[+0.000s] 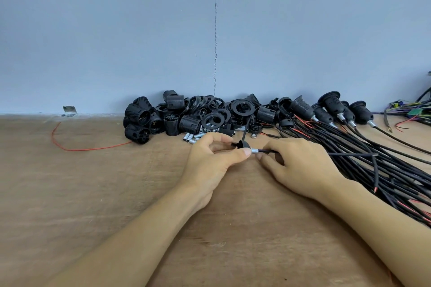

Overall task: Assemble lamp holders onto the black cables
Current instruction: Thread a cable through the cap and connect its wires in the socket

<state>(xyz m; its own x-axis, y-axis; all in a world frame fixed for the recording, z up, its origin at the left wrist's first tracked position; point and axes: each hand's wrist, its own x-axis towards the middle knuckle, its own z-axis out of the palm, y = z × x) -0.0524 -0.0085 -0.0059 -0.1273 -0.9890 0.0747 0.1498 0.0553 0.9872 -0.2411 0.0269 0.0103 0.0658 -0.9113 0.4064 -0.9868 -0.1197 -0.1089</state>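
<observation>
Far left on the brown wooden tabletop [93,193], a thin red wire [70,147] curls towards a heap of black ribbed plastic lamp holders [186,114] piled against the grey wall, with short silver metal tubes [192,137] scattered at its foot. Just in front, the left hand [214,156] pinches a small black domed holder cap [242,144] between thumb and curled fingers. A silver sleeve [254,151] sits against the cap on a thin black cable [270,151], which the right hand [300,165] pinches just beside the sleeve. Further right lies a thick bundle of black cables [373,158], several already carrying fitted black holders [331,105] near the wall.
</observation>
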